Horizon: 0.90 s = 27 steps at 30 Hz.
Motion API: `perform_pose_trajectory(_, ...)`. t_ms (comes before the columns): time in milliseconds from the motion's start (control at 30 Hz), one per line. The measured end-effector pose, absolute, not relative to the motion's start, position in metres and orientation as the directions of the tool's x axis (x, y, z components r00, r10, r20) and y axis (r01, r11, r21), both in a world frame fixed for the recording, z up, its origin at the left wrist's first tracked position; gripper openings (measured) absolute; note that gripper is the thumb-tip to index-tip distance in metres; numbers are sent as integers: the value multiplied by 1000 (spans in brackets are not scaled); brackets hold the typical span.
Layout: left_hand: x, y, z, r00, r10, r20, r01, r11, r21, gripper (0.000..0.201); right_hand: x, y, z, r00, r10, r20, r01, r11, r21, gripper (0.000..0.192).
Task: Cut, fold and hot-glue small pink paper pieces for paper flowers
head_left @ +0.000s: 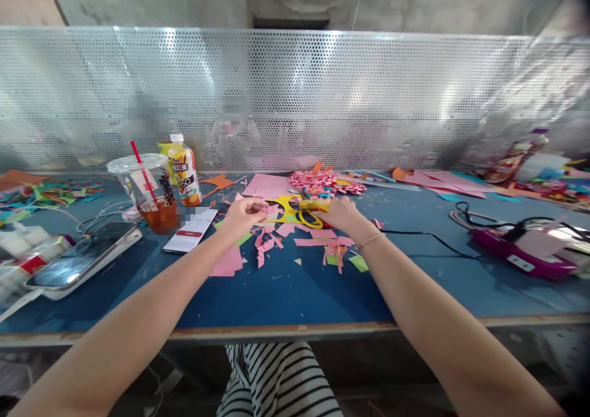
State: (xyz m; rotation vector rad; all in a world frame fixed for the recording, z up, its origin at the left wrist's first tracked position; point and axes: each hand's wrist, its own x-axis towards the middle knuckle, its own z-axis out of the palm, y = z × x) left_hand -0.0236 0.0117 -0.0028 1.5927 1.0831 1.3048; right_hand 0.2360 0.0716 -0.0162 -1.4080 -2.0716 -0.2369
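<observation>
My left hand (246,215) has its fingers curled into a pinch at the left edge of a yellow paper (288,207) with round cut-outs. Whether it grips the paper's edge or a small scrap is too small to tell. To the right, my right hand (340,212) is closed, back upward, beside scissors with yellow handles (310,219). Its fingertips are hidden, so what they hold does not show. Pink paper scraps (270,245) lie around and below both hands. Behind them are a pink sheet (267,185) and a pile of folded pink and red strips (318,180).
On the left stand a plastic cup with a red straw (159,211) and a drink bottle (184,171), near a lit phone (191,229) and another phone (87,254). A purple power strip (520,254) with cables lies right. A perforated metal screen (295,97) rises behind.
</observation>
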Motion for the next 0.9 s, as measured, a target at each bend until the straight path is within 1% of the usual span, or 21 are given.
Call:
perform_pose_trajectory(33,-23,11,-4,121,940,319,162,-335,928,18,232,68,-12,-178,767,617,906,373,-201,17)
perform_pose_trajectory(100,-23,10,-6,153,923,352,240,-380,893,19,218,57,-2,-198,718,667,864,449,-227,16)
perform_pose_trajectory(133,-22,9,-7,178,912,370,278,-407,870,20,208,50,4,-238,718,654,818,511,-263,15)
perform_pose_trajectory(200,-21,6,-9,251,888,386,328,-453,829,21,189,35,14,-348,752,560,682,613,-399,19)
perform_pose_trajectory(233,-21,4,-10,291,877,383,336,-468,817,22,180,28,16,-398,751,527,617,644,-453,19)
perform_pose_trajectory(300,-19,1,-11,351,863,365,338,-480,810,23,168,18,17,-499,734,462,522,679,-515,18)
perform_pose_trajectory(400,-18,-1,-11,392,858,332,342,-471,813,20,163,17,12,-545,732,409,445,666,-598,19)
perform_pose_trajectory(467,-18,1,-11,378,866,327,352,-461,815,18,167,23,8,-509,761,402,446,633,-633,21)
perform_pose_trajectory(533,-20,4,-10,316,887,338,386,-446,808,15,171,32,4,-430,802,415,475,592,-651,25)
perform_pose_trajectory(567,-21,7,-10,264,900,347,411,-430,803,13,173,35,2,-399,815,420,494,577,-650,27)
perform_pose_trajectory(633,-25,12,-9,144,923,357,441,-383,811,8,176,38,-1,-393,822,412,547,569,-614,28)
perform_pose_trajectory(667,-27,15,-9,77,930,359,423,-356,833,7,175,38,-2,-410,819,401,576,574,-582,27)
perform_pose_trajectory(733,-31,20,-9,-25,945,325,316,-301,900,8,172,34,-5,-488,785,380,605,619,-501,25)
perform_pose_trajectory(767,-34,22,-9,-60,953,296,252,-272,929,9,169,31,-6,-539,750,383,593,661,-461,25)
perform_pose_trajectory(800,-35,24,-9,-87,960,268,193,-247,949,10,165,27,-7,-608,693,387,553,720,-419,24)
perform_pose_trajectory(867,-38,27,-10,-115,969,221,107,-209,972,11,156,18,-9,-723,554,412,436,829,-349,23)
perform_pose_trajectory(900,-39,29,-11,-118,972,203,75,-195,978,11,151,14,-10,-771,495,402,386,864,-325,24)
